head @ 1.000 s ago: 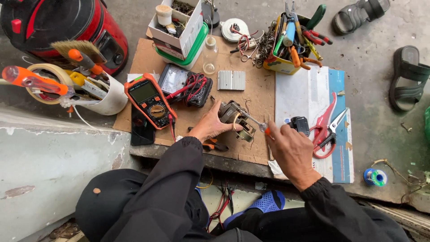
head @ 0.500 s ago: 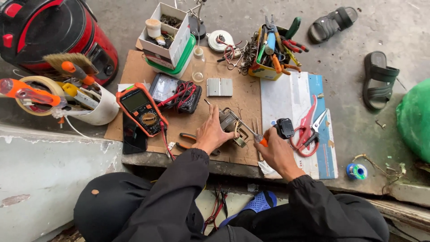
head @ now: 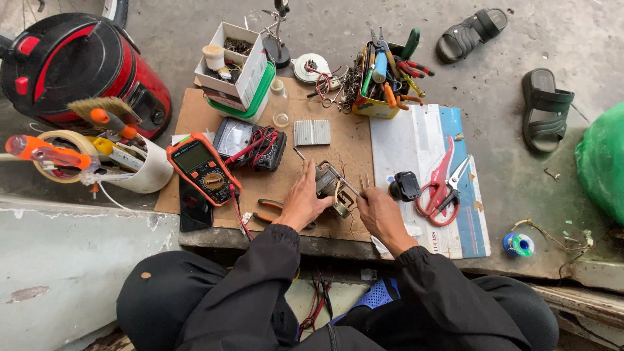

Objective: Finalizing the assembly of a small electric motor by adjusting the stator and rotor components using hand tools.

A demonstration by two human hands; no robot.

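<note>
Steadying a small metal-framed electrical part [head: 335,187] on the brown cardboard mat [head: 195,110], the left hand [head: 303,201] lies with fingers spread flat against its side, while the right hand [head: 380,211] pinches thin tweezers [head: 364,181] just beside it, tips pointing away from the body. The work looks midway: the part sits open with wires showing, and nothing yet appears closed up. The orange multimeter [head: 203,170] lies to the left, apart from both hands. Further back, a yellow tin [head: 374,107] bristles with pliers and screwdrivers, a white cardboard box [head: 237,65] holds small spares, and a white tub [head: 146,172] carries tape, a brush and an orange-handled screwdriver.
</note>
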